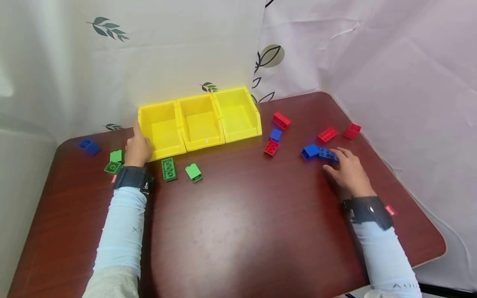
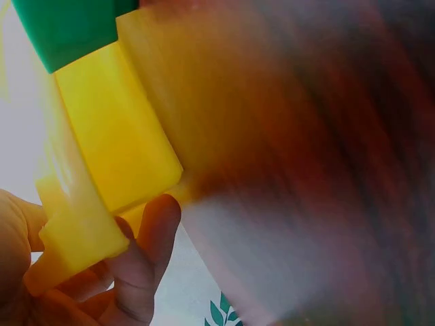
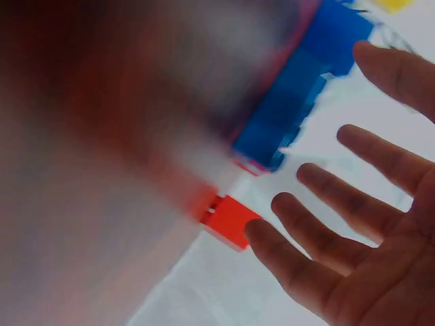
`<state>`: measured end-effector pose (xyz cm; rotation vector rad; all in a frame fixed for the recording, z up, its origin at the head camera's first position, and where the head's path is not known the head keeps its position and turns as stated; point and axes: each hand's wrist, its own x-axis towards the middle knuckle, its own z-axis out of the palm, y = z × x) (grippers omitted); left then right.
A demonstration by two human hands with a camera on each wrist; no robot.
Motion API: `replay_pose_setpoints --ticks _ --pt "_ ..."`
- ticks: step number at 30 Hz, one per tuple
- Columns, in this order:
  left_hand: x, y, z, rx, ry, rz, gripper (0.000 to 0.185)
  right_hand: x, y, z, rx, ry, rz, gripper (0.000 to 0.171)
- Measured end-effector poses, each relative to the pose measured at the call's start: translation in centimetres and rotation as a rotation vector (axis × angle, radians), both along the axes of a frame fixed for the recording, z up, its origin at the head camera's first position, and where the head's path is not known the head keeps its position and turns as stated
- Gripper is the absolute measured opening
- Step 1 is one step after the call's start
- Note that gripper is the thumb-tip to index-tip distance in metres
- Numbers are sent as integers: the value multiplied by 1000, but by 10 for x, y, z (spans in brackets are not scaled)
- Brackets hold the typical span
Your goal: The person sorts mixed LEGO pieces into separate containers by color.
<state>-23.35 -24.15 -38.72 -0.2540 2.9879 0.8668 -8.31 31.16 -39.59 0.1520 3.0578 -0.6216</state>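
My left hand (image 1: pixel 137 145) grips the front left corner of the left yellow bin (image 1: pixel 158 108). In the left wrist view its fingers (image 2: pixel 146 251) curl under the yellow bin's lip (image 2: pixel 115 136), with a green brick (image 2: pixel 68 24) at the top edge. My right hand (image 1: pixel 337 161) lies flat with fingers spread, fingertips at a blue brick (image 1: pixel 328 154) that sits against another blue brick (image 1: pixel 310 151). The right wrist view shows the spread right hand (image 3: pixel 353 224) beside the blue bricks (image 3: pixel 299 95) and a red brick (image 3: pixel 228 221).
Two more yellow bins (image 1: pixel 201 124) (image 1: pixel 236 116) stand to the right of the held one. Green bricks (image 1: pixel 116 156) (image 1: pixel 169 169) (image 1: pixel 194 172) lie near my left hand, a blue brick (image 1: pixel 89 146) far left. Red bricks (image 1: pixel 281 120) (image 1: pixel 271 147) (image 1: pixel 328 134) (image 1: pixel 352 130) and a blue one (image 1: pixel 275 134) lie right.
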Motion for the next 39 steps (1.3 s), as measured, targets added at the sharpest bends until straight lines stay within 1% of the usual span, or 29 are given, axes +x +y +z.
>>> replay_pose_setpoints --ticks 2,5,10,14,19,24,28,31,33,36,39 --pt "1 -1 -2 -3 -2 -4 63 -12 6 -2 15 1 20 55" --pt "1 -1 -3 -4 1 -9 63 -24 9 -3 29 -24 33 50" --pt "1 0 1 -2 -2 6 63 -35 9 -1 12 -73 2 44" --pt "0 0 3 0 -12 11 60 -38 9 1 6 -98 -33 45" --pt "1 1 5 -6 -22 12 57 -38 9 1 8 -113 -41 47" --pt "2 2 1 -23 -7 7 57 -36 11 -1 -11 -101 -36 47" --pt "3 3 -1 -18 -2 2 58 -31 12 3 -21 -86 -46 50" --pt "3 4 -2 -11 0 -1 59 -29 10 11 -7 -66 -58 53" --pt "3 3 -1 -8 7 -1 58 -30 4 20 2 -25 -49 54" --pt "3 2 1 -8 18 -2 59 -38 -13 39 14 57 -5 51" --pt "4 -1 2 -12 21 -8 62 -54 -39 63 28 131 81 45"
